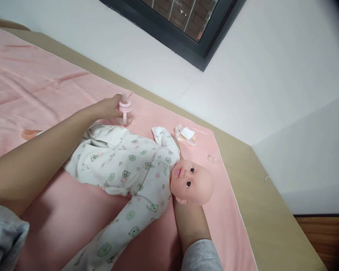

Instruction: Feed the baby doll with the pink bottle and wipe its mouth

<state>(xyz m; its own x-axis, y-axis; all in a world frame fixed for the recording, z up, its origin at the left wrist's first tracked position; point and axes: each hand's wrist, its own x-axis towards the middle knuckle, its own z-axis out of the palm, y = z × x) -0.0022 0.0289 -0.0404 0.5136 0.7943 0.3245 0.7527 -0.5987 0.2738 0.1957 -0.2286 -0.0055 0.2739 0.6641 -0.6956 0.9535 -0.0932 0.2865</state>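
My left hand (110,107) is closed around a small baby bottle (124,116) with a pink collar and handle and a clear teat. The bottle stands upright just beyond the doll's body. A baby doll (135,158) in a white suit printed with green animals lies on its back, its bald head (196,182) to the right. My right forearm (192,224) passes beneath the doll's neck. The right hand is mostly hidden behind the doll's shoulder and sleeve, so its fingers cannot be made out.
A pink cloth (228,226) covers most of the wooden table (265,210). Beyond the doll lies a crumpled clear plastic packet (186,134) with a white piece on it. A small clear round object (211,158) rests near the head. A white wall and dark-framed window (183,45) border the far side.
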